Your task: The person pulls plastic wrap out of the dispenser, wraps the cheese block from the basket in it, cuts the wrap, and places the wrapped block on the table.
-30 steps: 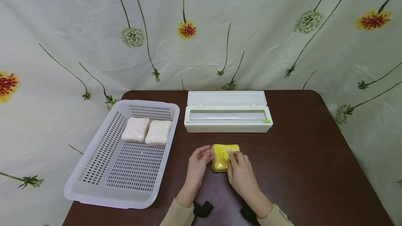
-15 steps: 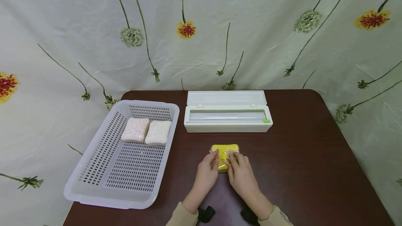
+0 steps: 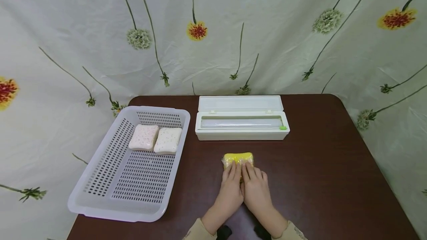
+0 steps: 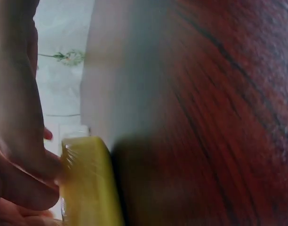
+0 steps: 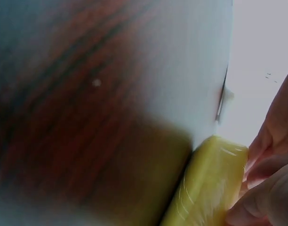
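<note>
Dark brown tabletop [image 3: 327, 173], seen from above. At the near side, left hand [image 3: 230, 191] and right hand [image 3: 257, 192] side by side, fingers mostly straight, touching the top of a film-wrapped yellow block [image 3: 238, 157] on the tabletop. Beyond: to the left, a perforated pale basket [image 3: 116, 212] with two speckled bars [image 3: 144, 137]; straight ahead, an open-lidded white box [image 3: 242, 135]; behind, flower-printed cloth [image 3: 277, 47].

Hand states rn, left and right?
Left hand: open, fingers extended, touching the top of the yellow wrapped block.
Right hand: open, fingers extended, touching the same block beside the left.
</note>
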Action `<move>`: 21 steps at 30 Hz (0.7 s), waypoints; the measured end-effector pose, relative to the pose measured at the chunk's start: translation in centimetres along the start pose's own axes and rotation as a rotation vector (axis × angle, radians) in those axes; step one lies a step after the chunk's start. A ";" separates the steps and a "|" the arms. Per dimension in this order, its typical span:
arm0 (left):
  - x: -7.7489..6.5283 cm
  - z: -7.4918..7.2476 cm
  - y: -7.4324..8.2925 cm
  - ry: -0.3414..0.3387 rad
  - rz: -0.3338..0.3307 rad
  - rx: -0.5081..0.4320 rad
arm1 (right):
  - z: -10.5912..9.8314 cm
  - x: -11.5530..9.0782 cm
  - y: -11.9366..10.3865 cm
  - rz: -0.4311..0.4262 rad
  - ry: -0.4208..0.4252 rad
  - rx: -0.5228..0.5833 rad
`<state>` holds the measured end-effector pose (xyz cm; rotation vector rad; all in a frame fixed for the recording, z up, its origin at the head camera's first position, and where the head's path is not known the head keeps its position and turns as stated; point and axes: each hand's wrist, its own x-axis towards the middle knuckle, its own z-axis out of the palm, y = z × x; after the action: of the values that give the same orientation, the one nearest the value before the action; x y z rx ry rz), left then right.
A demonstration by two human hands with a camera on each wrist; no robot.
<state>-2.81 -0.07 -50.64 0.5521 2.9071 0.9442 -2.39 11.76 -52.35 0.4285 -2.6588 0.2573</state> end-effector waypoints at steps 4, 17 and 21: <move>0.1 -0.5 -0.6 0.075 -0.076 -0.156 | -0.5 0.1 0.3 0.060 0.019 0.083; 0.6 -3.8 -5.7 0.020 -0.031 -0.081 | -1.3 0.6 4.9 -0.039 -0.161 0.453; 0.6 -3.5 -6.0 -0.060 0.024 -0.049 | -1.3 0.6 5.6 -0.075 -0.264 0.494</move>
<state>-5.80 -6.32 -51.21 0.6028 2.8229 0.9810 -4.27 17.14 -51.54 0.7588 -2.8077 0.8981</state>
